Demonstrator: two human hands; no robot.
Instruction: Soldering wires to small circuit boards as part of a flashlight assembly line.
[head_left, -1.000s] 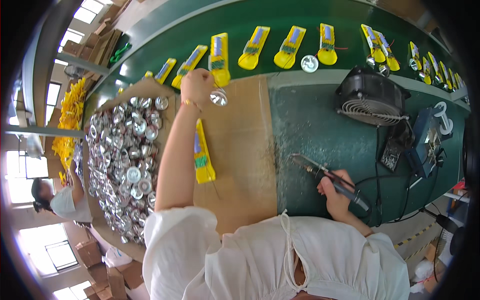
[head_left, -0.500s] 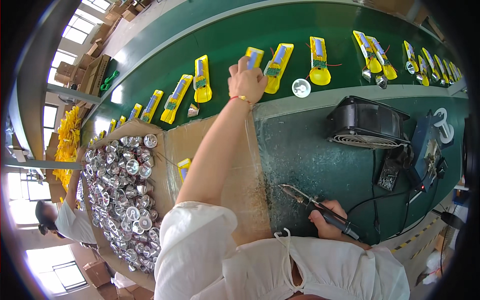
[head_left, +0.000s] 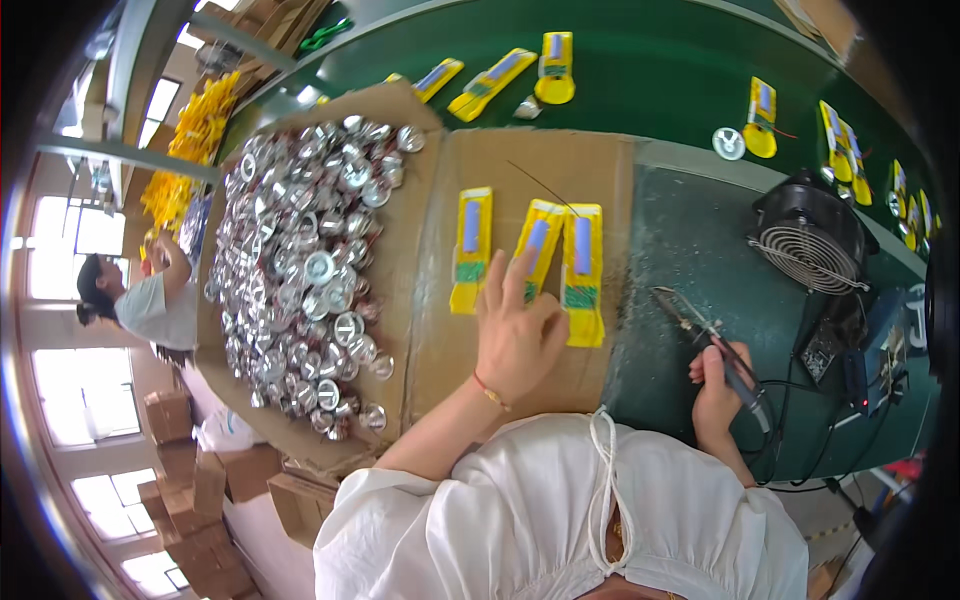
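My left hand point(head_left: 515, 335) is over the lower end of a tilted yellow flashlight housing point(head_left: 540, 235), its thumb and index finger bent together in a pinch and the other fingers stretched. The grip itself is partly hidden. Close by on the cardboard lie another yellow housing point(head_left: 473, 240) to the left and a third point(head_left: 583, 260) to the right. Each carries a bluish-purple battery cell and a green circuit board. In my right hand point(head_left: 718, 392) is a soldering iron point(head_left: 735, 370), its tip pointing up and left above the green tabletop.
At left, a cardboard box point(head_left: 425, 105) holds many silver reflector cups point(head_left: 320, 268). Beyond the cardboard, more yellow housings point(head_left: 556, 70) line a green belt point(head_left: 650, 60). A black fan point(head_left: 810, 235) and a soldering station point(head_left: 880, 350) stand at right. Another person point(head_left: 150, 295) works at far left.
My left hand has come back from the belt to the cardboard, where three housings now lie instead of one. The view has shifted left; my right hand still holds the soldering iron.
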